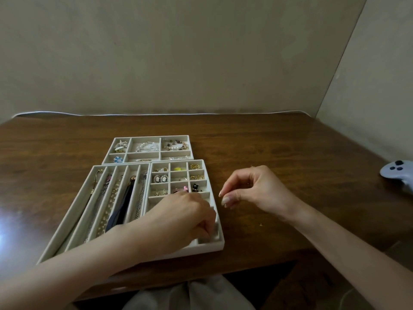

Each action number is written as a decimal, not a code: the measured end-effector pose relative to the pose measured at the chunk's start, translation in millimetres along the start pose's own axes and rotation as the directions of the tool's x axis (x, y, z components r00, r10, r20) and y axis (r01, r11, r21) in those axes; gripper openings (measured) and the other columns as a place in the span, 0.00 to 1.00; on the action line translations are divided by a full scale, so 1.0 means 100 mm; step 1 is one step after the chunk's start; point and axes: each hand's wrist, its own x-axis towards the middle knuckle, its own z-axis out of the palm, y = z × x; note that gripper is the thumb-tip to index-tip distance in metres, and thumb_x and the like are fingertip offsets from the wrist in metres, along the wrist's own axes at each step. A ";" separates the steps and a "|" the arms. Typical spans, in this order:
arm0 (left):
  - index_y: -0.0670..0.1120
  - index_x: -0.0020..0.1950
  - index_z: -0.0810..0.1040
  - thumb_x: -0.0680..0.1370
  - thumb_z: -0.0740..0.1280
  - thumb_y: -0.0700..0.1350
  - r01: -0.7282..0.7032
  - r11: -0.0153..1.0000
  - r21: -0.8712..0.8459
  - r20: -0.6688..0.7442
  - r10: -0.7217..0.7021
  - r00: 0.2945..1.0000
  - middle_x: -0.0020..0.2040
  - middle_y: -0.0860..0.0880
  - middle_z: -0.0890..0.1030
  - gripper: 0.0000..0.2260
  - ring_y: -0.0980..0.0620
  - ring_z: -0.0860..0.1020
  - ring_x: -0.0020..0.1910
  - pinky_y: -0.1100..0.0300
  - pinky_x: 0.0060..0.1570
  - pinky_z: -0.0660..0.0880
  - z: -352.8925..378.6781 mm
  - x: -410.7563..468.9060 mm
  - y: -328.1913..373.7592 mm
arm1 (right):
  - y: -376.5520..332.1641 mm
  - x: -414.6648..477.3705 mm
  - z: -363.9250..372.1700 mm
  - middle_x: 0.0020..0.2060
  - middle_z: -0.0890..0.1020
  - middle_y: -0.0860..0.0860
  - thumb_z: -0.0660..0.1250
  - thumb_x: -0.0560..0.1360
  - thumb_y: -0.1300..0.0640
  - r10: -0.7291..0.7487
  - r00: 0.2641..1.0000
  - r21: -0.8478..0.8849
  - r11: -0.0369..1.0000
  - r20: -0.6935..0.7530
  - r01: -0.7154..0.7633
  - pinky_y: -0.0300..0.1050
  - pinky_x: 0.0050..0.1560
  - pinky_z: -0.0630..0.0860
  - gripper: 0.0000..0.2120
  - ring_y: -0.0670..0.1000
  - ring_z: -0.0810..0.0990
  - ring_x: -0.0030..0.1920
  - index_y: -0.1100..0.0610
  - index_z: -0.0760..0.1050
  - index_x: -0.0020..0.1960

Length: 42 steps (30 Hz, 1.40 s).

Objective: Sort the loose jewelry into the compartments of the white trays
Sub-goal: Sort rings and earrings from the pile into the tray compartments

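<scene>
Three white trays lie on the wooden table. The back tray [191,146] holds bracelets and hair clips. The left tray [67,217] has long slots with necklaces. The grid tray [220,233] on the right holds earrings and rings in small compartments. My left hand [187,217] reaches over the grid tray with its fingers curled down into a near right compartment; its fingertips are hidden. My right hand [250,189] hovers above the table just right of the grid tray, fingers loosely curled, with nothing visible between them. A tiny gold piece [260,225] lies loose on the table.
A pale blue game controller [400,174] sits at the table's right edge. A white cable [156,114] runs along the table's back edge against the wall. Light fabric [190,294] is on my lap below the front edge.
</scene>
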 end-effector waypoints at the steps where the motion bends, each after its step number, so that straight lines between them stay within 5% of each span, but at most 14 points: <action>1: 0.54 0.49 0.80 0.76 0.65 0.48 -0.011 0.999 0.046 0.015 0.011 1.000 0.48 0.58 0.78 0.05 0.62 0.70 0.48 0.63 0.55 0.68 0.02 0.02 0.03 | 0.00 -0.01 0.00 0.37 0.85 0.54 0.72 0.69 0.66 0.001 1.000 -0.002 1.000 0.000 -0.001 0.37 0.39 0.79 0.03 0.49 0.84 0.38 0.63 0.81 0.43; 7: 0.55 0.54 0.78 0.78 0.62 0.49 0.055 0.977 0.205 0.035 -0.064 0.997 0.55 0.56 0.74 0.08 0.56 0.68 0.57 0.62 0.58 0.65 0.06 0.12 0.10 | -0.02 -0.04 0.01 0.39 0.85 0.52 0.72 0.70 0.66 0.019 1.000 -0.048 0.999 0.023 -0.018 0.37 0.42 0.79 0.04 0.48 0.84 0.41 0.60 0.82 0.44; 14: 0.56 0.42 0.73 0.74 0.69 0.50 0.195 0.981 -0.002 -0.082 -0.195 0.977 0.37 0.61 0.73 0.05 0.64 0.72 0.36 0.72 0.37 0.69 -0.18 0.08 -0.13 | -0.13 -0.16 0.08 0.41 0.84 0.47 0.72 0.70 0.64 0.009 0.997 -0.233 0.972 0.075 0.009 0.36 0.46 0.79 0.06 0.42 0.83 0.43 0.53 0.82 0.44; 20: 0.53 0.41 0.75 0.74 0.68 0.49 0.231 0.970 -0.080 -0.207 -0.243 0.948 0.34 0.60 0.74 0.04 0.62 0.72 0.34 0.68 0.36 0.68 -0.20 0.07 -0.24 | -0.24 -0.19 0.35 0.46 0.78 0.41 0.72 0.72 0.56 -0.011 0.982 -0.572 0.811 0.191 0.120 0.37 0.54 0.73 0.03 0.39 0.74 0.50 0.51 0.83 0.45; 24: 0.53 0.40 0.74 0.74 0.68 0.49 0.221 0.970 -0.100 -0.239 -0.239 0.941 0.34 0.60 0.73 0.04 0.62 0.72 0.33 0.67 0.36 0.69 -0.17 0.07 -0.26 | -0.28 -0.16 0.46 0.44 0.77 0.41 0.70 0.74 0.55 0.051 0.983 -0.693 0.716 0.174 0.085 0.27 0.40 0.64 0.04 0.39 0.72 0.46 0.51 0.82 0.47; 29: 0.53 0.39 0.74 0.74 0.68 0.49 0.219 0.968 -0.122 -0.274 -0.245 0.930 0.33 0.59 0.73 0.05 0.61 0.72 0.33 0.64 0.36 0.71 -0.15 0.08 -0.30 | -0.29 -0.13 0.60 0.50 0.79 0.47 0.69 0.74 0.58 0.028 0.992 -0.795 0.601 0.126 0.084 0.40 0.51 0.70 0.05 0.48 0.77 0.53 0.53 0.79 0.50; 34: 0.51 0.41 0.76 0.74 0.67 0.50 0.212 0.970 -0.122 -0.284 -0.239 0.929 0.33 0.59 0.74 0.04 0.61 0.72 0.34 0.64 0.36 0.70 -0.16 0.08 -0.31 | -0.35 -0.11 0.39 0.41 0.76 0.41 0.73 0.71 0.53 0.081 0.995 -0.680 0.733 0.064 -0.016 0.37 0.45 0.72 0.04 0.41 0.74 0.43 0.47 0.78 0.44; 42: 0.50 0.48 0.76 0.75 0.67 0.48 0.161 0.970 -0.184 -0.228 -0.202 0.953 0.36 0.59 0.74 0.04 0.59 0.75 0.36 0.67 0.36 0.72 -0.06 0.40 -0.32 | -0.01 0.10 -0.19 0.42 0.79 0.43 0.72 0.71 0.55 0.133 0.984 -0.492 0.853 -0.119 -0.175 0.33 0.41 0.70 0.05 0.41 0.77 0.45 0.48 0.78 0.44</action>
